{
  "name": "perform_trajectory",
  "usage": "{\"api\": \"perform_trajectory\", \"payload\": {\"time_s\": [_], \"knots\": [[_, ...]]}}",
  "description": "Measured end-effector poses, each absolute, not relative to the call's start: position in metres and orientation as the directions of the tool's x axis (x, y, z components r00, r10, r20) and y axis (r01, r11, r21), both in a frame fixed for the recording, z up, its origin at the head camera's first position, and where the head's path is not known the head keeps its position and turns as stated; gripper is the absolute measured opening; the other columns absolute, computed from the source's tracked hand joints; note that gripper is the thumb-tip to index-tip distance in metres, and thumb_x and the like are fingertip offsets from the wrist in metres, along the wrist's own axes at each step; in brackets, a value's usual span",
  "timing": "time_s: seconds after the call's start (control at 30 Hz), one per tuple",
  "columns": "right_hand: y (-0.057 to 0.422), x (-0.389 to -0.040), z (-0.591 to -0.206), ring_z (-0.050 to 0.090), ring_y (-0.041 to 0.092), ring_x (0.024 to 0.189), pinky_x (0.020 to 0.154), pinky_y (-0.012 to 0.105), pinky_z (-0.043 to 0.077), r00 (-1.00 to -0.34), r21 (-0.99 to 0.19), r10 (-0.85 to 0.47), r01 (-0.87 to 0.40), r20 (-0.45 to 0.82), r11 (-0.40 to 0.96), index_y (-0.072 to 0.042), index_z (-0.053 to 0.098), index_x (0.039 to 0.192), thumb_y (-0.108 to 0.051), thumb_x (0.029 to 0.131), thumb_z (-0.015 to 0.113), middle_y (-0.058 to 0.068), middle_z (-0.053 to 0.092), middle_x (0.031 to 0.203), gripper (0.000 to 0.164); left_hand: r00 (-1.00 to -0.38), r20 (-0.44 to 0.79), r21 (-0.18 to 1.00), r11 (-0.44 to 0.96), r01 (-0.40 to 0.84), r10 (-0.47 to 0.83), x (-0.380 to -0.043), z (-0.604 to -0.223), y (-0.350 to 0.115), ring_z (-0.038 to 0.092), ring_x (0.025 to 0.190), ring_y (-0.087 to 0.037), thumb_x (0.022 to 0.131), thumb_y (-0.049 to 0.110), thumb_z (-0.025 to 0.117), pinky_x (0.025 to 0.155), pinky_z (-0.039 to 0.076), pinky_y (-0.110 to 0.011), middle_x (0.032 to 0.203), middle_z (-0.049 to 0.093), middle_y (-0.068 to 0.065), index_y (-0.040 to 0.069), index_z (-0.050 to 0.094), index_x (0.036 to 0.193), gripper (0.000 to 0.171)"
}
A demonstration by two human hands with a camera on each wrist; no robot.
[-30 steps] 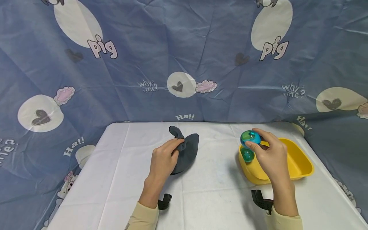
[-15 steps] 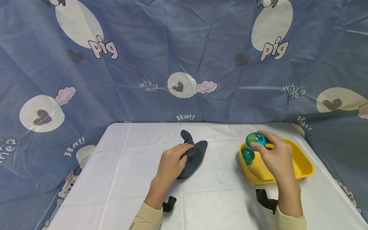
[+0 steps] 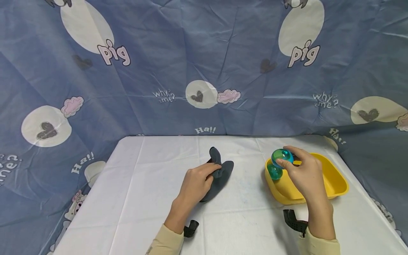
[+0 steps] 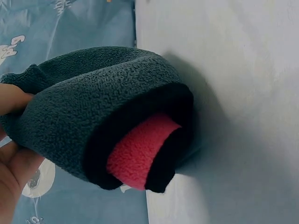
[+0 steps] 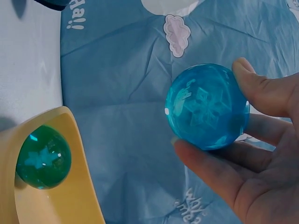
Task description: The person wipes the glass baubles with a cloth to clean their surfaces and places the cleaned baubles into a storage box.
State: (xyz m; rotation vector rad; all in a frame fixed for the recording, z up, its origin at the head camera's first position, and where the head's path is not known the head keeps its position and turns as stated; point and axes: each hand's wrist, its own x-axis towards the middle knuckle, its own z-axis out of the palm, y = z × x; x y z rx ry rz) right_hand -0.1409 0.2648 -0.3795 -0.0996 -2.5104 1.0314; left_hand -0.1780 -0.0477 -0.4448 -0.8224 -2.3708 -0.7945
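With thumb and fingers, my left hand [image 3: 197,180] pinches a dark grey-green fleece piece [image 3: 225,174] by its bunched top, near the middle of the table. Its black-edged opening faces the left wrist view, where a pink-red fleece part [image 4: 140,151] shows inside. On the other side, my right hand [image 3: 307,173] holds a clear blue ball [image 5: 205,105] between thumb and fingertips, above the left end of a yellow plastic tub [image 3: 333,179]. A star-like shape shows within the ball. Inside the tub, a green see-through ball [image 3: 275,172] lies against the left wall.
A white cloth covers the table [image 3: 153,198]. Behind it hangs a blue printed curtain [image 3: 153,63], which also drapes down at both sides. Black curved mounts [image 3: 294,221] stick out at both wrists.
My left hand has moved right and slightly nearer with the fleece piece. The right hand, still holding the blue ball, has shifted a little right. The tub and green ball have stayed put.
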Motion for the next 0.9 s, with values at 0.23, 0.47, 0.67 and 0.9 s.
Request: {"api": "perform_trajectory", "payload": {"time_s": [0.23, 0.47, 0.67, 0.9], "knots": [[0.268, -0.1406, -0.3797, 0.063, 0.031, 0.104, 0.08, 0.028, 0.049, -0.925, -0.66, 0.21, -0.056, 0.317, 0.75, -0.009, 0.065, 0.131, -0.038, 0.089, 0.074, 0.017, 0.069, 0.119, 0.052, -0.713, 0.57, 0.358, 0.657, 0.664, 0.41, -0.1759, -0.4464, -0.0435, 0.071, 0.107, -0.013, 0.087, -0.004, 0.064, 0.087, 0.059, -0.03, 0.116, 0.074, 0.003, 0.021, 0.075, 0.115, 0.039], [0.2707, -0.1412, -0.3799, 0.058, 0.033, 0.1, 0.075, 0.037, 0.046, -0.95, -0.63, 0.191, -0.008, 0.247, 0.776, -0.009, 0.064, 0.13, -0.039, 0.09, 0.072, 0.02, 0.069, 0.115, 0.05, -0.741, 0.524, 0.386, 0.658, 0.646, 0.42, -0.1757, -0.4472, -0.0444, 0.071, 0.106, -0.014, 0.088, -0.004, 0.064, 0.087, 0.059, -0.03, 0.115, 0.074, 0.005, 0.022, 0.074, 0.116, 0.039], [0.2716, -0.1417, -0.3796, 0.056, 0.029, 0.093, 0.071, 0.032, 0.042, -0.967, -0.596, 0.162, 0.014, 0.196, 0.803, -0.011, 0.065, 0.126, -0.035, 0.089, 0.074, 0.016, 0.07, 0.107, 0.045, -0.756, 0.48, 0.401, 0.654, 0.641, 0.446, -0.1759, -0.4487, -0.0435, 0.07, 0.108, -0.013, 0.088, -0.002, 0.064, 0.088, 0.059, -0.031, 0.115, 0.074, 0.005, 0.024, 0.074, 0.115, 0.039], [0.2727, -0.1419, -0.3809, 0.056, 0.028, 0.089, 0.07, 0.032, 0.04, -0.979, -0.575, 0.134, 0.02, 0.156, 0.818, -0.011, 0.065, 0.126, -0.033, 0.088, 0.074, 0.016, 0.069, 0.105, 0.045, -0.764, 0.449, 0.41, 0.653, 0.637, 0.463, -0.1753, -0.4505, -0.041, 0.069, 0.108, -0.012, 0.089, -0.001, 0.064, 0.086, 0.059, -0.032, 0.114, 0.074, 0.007, 0.023, 0.074, 0.116, 0.039]]}}
